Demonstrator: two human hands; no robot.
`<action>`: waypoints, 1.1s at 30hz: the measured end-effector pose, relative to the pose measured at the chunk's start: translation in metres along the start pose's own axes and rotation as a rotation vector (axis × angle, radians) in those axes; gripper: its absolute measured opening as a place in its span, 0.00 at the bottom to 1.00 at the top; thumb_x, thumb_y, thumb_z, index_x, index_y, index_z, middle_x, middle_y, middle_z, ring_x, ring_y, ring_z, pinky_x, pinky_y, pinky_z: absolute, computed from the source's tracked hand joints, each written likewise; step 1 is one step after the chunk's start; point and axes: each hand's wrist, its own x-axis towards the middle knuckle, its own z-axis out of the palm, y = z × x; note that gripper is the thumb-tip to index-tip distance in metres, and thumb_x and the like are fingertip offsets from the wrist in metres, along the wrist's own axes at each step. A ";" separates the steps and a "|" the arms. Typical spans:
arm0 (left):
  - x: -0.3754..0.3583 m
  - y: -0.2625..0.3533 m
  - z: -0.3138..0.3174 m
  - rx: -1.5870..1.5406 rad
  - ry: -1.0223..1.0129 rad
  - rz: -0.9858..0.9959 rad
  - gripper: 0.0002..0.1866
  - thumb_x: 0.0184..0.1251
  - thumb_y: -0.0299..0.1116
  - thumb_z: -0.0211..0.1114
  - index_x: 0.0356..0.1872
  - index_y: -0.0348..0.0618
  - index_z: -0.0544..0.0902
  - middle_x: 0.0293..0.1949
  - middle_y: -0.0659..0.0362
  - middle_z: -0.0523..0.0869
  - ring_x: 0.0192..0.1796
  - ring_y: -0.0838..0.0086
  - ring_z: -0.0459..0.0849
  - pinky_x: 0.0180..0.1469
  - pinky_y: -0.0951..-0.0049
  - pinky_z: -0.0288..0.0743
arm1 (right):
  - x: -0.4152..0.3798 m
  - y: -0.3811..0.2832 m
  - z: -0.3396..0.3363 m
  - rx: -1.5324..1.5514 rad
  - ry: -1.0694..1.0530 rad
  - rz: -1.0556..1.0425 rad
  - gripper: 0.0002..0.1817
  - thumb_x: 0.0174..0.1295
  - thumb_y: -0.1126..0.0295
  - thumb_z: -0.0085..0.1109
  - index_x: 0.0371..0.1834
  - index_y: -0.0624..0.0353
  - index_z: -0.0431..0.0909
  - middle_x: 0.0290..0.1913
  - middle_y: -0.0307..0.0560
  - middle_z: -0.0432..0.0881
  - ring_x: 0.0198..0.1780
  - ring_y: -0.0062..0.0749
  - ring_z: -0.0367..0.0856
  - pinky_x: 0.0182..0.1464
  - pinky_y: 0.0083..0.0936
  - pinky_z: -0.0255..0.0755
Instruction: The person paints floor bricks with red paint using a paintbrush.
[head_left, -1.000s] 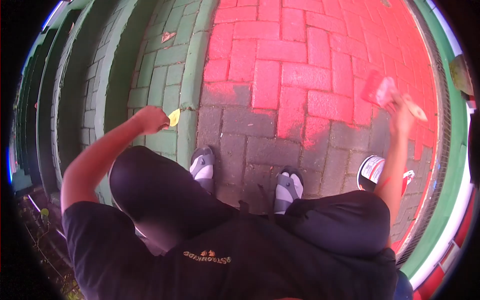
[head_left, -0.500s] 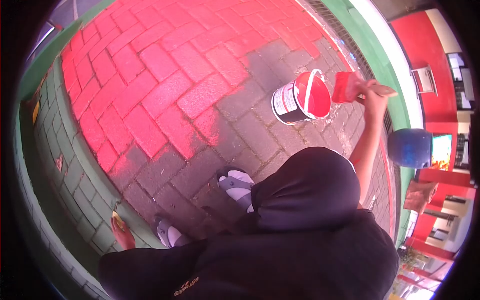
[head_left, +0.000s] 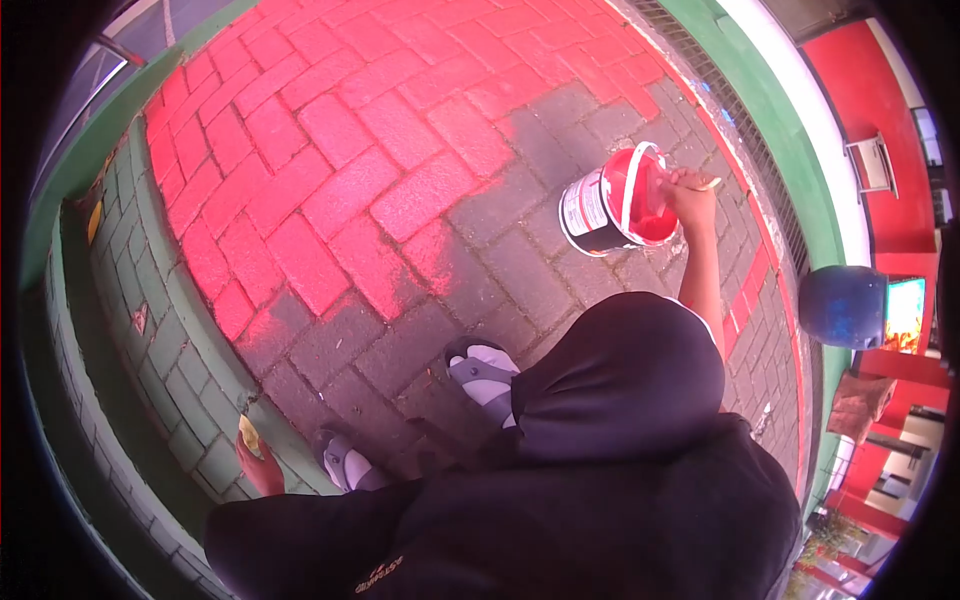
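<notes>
My right hand [head_left: 690, 200] is closed around the handle of a paintbrush [head_left: 713, 184]. The brush head is down in the mouth of a paint bucket [head_left: 588, 212], so its bristles are mostly hidden. Red paint coats the bucket's inside, and its white handle stands up across the opening. Out to the left, my left hand [head_left: 260, 468] has its fingers closed on a small pale-yellow object [head_left: 248, 436] beside the green kerb; its kind is not clear. The herringbone pavers [head_left: 350, 190] ahead are painted red, ending in a ragged edge against bare grey pavers [head_left: 510, 260].
My sandalled feet [head_left: 482, 372] stand on the grey pavers. A green kerb [head_left: 190, 310] curves along the left. To the right run a drain grate [head_left: 690, 65], a green and white border and a large blue container [head_left: 838, 305].
My right hand has moved left and brought the paintbrush from beside the bucket into its mouth. The whole view has shifted slightly, while my left hand keeps hold of the yellow object.
</notes>
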 end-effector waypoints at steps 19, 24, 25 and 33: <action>-0.018 -0.025 0.012 0.206 -0.067 0.066 0.31 0.77 0.36 0.60 0.74 0.32 0.66 0.69 0.38 0.74 0.71 0.43 0.71 0.74 0.47 0.62 | -0.007 -0.001 -0.060 0.457 0.033 0.087 0.14 0.55 0.78 0.72 0.30 0.51 0.72 0.34 0.36 0.82 0.35 0.26 0.85 0.37 0.35 0.86; -0.014 -0.016 0.011 0.144 -0.070 0.113 0.31 0.77 0.36 0.60 0.74 0.31 0.65 0.70 0.38 0.73 0.71 0.43 0.71 0.74 0.47 0.61 | -0.005 0.026 0.004 0.074 -0.097 0.052 0.12 0.52 0.77 0.75 0.29 0.57 0.77 0.27 0.40 0.83 0.31 0.25 0.85 0.31 0.28 0.78; -0.014 -0.017 0.012 0.143 -0.069 0.113 0.31 0.77 0.36 0.60 0.74 0.31 0.65 0.70 0.38 0.73 0.71 0.43 0.71 0.74 0.47 0.61 | -0.006 0.032 0.016 0.074 -0.096 0.051 0.12 0.52 0.77 0.75 0.29 0.57 0.77 0.27 0.40 0.83 0.31 0.25 0.85 0.31 0.28 0.78; -0.025 -0.023 0.007 0.144 -0.061 0.107 0.30 0.78 0.37 0.59 0.74 0.30 0.66 0.70 0.37 0.73 0.73 0.42 0.69 0.75 0.47 0.60 | 0.002 0.012 -0.029 0.200 -0.039 0.035 0.14 0.55 0.75 0.76 0.30 0.50 0.75 0.33 0.35 0.86 0.34 0.24 0.85 0.31 0.25 0.76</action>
